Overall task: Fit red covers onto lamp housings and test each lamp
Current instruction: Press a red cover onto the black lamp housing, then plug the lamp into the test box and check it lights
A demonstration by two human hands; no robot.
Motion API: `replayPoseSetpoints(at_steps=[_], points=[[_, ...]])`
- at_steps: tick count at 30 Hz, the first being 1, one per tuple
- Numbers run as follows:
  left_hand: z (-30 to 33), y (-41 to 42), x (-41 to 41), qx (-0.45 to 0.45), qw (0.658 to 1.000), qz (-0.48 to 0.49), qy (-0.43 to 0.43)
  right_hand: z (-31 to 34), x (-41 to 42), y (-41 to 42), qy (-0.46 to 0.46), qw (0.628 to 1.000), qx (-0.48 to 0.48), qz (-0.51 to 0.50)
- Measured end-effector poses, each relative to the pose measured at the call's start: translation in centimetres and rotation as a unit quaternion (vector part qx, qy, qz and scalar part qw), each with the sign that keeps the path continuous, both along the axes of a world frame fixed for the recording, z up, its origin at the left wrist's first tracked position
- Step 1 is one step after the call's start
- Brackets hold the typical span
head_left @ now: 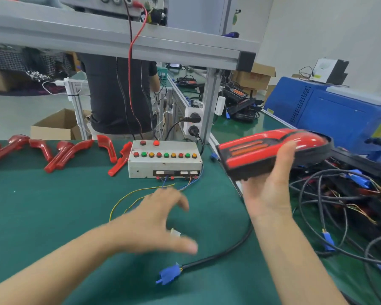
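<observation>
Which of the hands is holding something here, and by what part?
The right hand holds the red-covered lamp from below at its squared, black-framed end. The blurred left hand hovers spread over the green mat, holding nothing.

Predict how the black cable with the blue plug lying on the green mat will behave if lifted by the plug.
The black cable with the blue plug probably droops floppily, since it curves loosely across the green mat. It likely drags, its far end running toward the lamp.

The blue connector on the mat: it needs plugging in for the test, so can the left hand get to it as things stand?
Probably yes. The left hand hovers open, holding nothing, with only bare green mat between it and the blue connector.
</observation>
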State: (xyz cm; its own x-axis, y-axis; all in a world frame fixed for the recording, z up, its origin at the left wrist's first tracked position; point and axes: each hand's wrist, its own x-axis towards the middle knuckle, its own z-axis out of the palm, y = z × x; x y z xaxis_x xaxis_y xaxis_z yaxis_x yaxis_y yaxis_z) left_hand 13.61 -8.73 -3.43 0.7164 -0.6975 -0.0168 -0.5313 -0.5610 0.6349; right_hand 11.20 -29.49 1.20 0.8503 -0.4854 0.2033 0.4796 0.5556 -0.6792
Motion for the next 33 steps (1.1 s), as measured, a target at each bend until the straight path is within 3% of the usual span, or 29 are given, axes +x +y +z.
replayPoseSetpoints(at_steps=[3,7,10,13,20,22,25,26,28,29,31,32,33], points=[[-2.7,0.7,-0.8,0.121,0.981,-0.074,-0.131,0.3,0.4,-1.5,-0.013,0.999,0.037,0.003],[-3.3,1.5,0.4,0.106,0.981,-0.002,-0.166,-1.9,0.5,-2.3,0.044,0.996,0.046,0.070],[-3.3,1.9,1.1,0.151,0.974,0.031,-0.167,-3.7,0.8,-2.7,0.200,0.970,-0.037,0.131],[-2.7,2.1,1.2,0.157,0.971,0.067,-0.164,-5.4,1.9,-2.5,0.335,0.927,-0.132,0.104],[-1.5,2.6,1.3,0.128,0.990,0.032,-0.044,-6.5,3.8,-3.2,0.408,0.890,-0.197,0.049],[-0.8,2.9,1.4,0.090,0.996,0.027,-0.005,-7.2,3.6,-3.7,0.436,0.858,-0.269,0.018],[1.1,3.3,1.4,-0.039,0.994,0.007,0.102,-7.6,2.8,-4.3,0.459,0.791,-0.405,-0.009],[1.6,3.3,1.5,-0.084,0.988,0.004,0.128,-7.1,2.3,-4.1,0.463,0.745,-0.480,-0.018],[2.2,2.8,1.7,-0.139,0.979,0.009,0.151,-6.0,1.5,-3.6,0.435,0.613,-0.653,-0.092],[2.4,2.5,1.8,-0.152,0.976,0.014,0.156,-5.4,0.8,-3.0,0.373,0.604,-0.686,-0.157],[2.3,1.9,1.9,-0.178,0.969,0.029,0.168,-3.8,-1.2,-0.9,0.201,0.708,-0.657,-0.164],[2.2,1.6,1.9,-0.200,0.962,0.039,0.179,-3.3,-2.1,0.3,0.143,0.751,-0.640,-0.076],[2.1,1.5,1.9,-0.229,0.953,0.048,0.191,-3.0,-2.9,1.6,0.123,0.761,-0.636,0.033]])
